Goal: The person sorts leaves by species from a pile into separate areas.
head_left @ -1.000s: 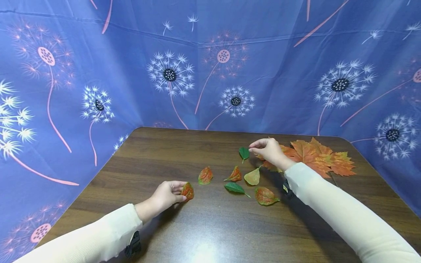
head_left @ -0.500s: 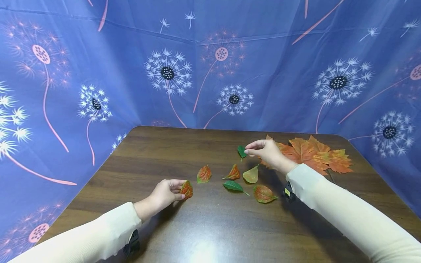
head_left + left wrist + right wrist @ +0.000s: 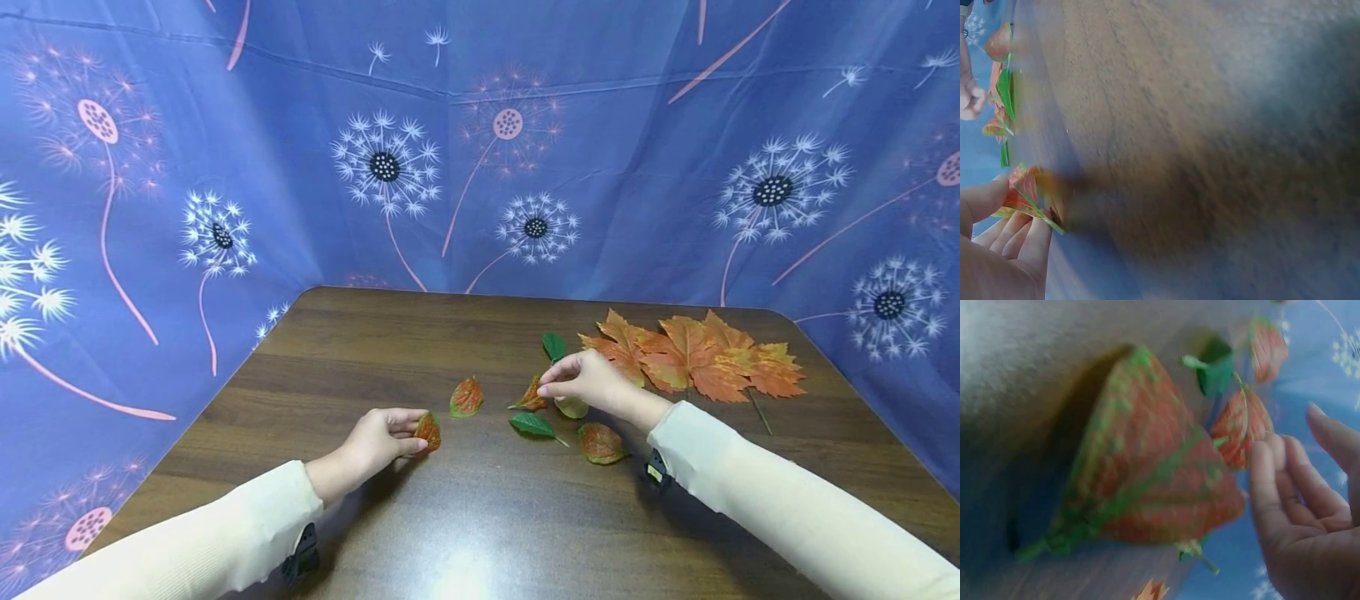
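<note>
My left hand (image 3: pixel 372 448) pinches a red-and-green leaf (image 3: pixel 427 432) between thumb and fingers, just above the table; the left wrist view shows its green stem pointing down. My right hand (image 3: pixel 588 383) reaches over the middle of the table, fingertips at a small reddish leaf (image 3: pixel 528 398). In the right wrist view, a gap shows between thumb and fingers, beside that leaf. Around it lie a green leaf (image 3: pixel 532 425), another green leaf (image 3: pixel 553 345), a larger red-green leaf (image 3: pixel 600 443) and a yellowish leaf (image 3: pixel 572 408), partly hidden by the right hand.
Another red-green leaf (image 3: pixel 467 397) lies between the hands. Orange maple leaves (image 3: pixel 693 358) spread at the table's back right, one stem pointing toward me. A blue dandelion-patterned cloth (image 3: pixel 630 208) hangs behind the brown wooden table (image 3: pixel 360 350).
My right hand has moved away from the far green leaf, nearer to me and slightly left, to the small reddish leaf. The left hand stays in place with its leaf.
</note>
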A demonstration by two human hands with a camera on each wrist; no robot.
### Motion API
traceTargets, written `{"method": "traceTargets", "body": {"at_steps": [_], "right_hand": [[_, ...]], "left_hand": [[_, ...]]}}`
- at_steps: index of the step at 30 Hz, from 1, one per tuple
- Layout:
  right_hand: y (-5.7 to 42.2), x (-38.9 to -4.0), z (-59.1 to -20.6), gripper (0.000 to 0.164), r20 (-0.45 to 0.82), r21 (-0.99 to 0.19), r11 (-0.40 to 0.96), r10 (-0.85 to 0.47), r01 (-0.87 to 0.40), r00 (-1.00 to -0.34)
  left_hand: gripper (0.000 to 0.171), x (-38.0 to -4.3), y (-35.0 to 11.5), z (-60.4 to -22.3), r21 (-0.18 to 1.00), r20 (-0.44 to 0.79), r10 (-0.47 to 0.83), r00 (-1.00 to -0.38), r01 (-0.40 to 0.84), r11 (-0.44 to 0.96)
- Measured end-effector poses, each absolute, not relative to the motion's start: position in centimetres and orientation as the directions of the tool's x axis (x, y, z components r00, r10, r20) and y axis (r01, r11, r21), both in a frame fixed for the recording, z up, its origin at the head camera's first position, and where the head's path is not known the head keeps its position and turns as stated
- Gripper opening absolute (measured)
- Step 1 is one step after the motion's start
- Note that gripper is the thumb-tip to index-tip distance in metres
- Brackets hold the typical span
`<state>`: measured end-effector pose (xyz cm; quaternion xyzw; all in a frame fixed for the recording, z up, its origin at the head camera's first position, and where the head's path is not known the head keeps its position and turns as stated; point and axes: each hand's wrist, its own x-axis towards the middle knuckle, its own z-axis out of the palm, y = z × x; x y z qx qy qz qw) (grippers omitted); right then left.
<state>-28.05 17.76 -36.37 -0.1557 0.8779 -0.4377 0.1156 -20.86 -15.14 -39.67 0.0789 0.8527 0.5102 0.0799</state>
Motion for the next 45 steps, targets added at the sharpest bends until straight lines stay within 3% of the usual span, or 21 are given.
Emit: {"method": "traceTargets", "body": {"at_steps": [4, 9, 16, 27, 33, 39, 45], "right_hand": [[17.0, -27.1, -36.9, 0.019, -0.071, -0.722, 0.648, -0.417, -0.241, -0.906], [16.4, -26.3, -37.3, 0.015, -0.102, -0.649, 0.726, -0.378, -0.227, -0.92], [15.8, -25.7, -37.7, 0.02, -0.15, -0.651, 0.75, -0.282, -0.12, -0.948], [15.4, -25.3, -38.3, 0.016, -0.101, -0.594, 0.787, -0.283, -0.17, -0.954], [15.3, -25.3, -38.1, 0.015, -0.134, -0.631, 0.759, -0.308, -0.159, -0.942], [15.5, -25.7, -37.0, 0.009, -0.225, -0.692, 0.718, -0.303, -0.067, -0.926], [16.0, -26.5, -35.7, 0.009, -0.278, -0.814, 0.58, -0.383, 0.004, -0.881]], "left_hand": [[0.043, -20.8, -15.1, -39.6, 0.887, -0.046, 0.217, -0.975, 0.06, 0.458], [0.04, -20.8, -15.3, -39.9, 0.888, -0.039, 0.209, -0.977, 0.062, 0.456], [0.038, -20.8, -15.5, -39.8, 0.888, -0.039, 0.204, -0.978, 0.06, 0.457], [0.037, -20.8, -15.3, -39.8, 0.878, -0.037, 0.201, -0.979, 0.064, 0.474], [0.036, -20.5, -15.4, -39.7, 0.873, -0.039, 0.199, -0.979, 0.064, 0.483], [0.035, -20.5, -15.4, -39.7, 0.873, -0.048, 0.215, -0.975, 0.064, 0.483], [0.034, -20.6, -15.3, -39.7, 0.872, -0.054, 0.229, -0.972, 0.066, 0.485]]}}
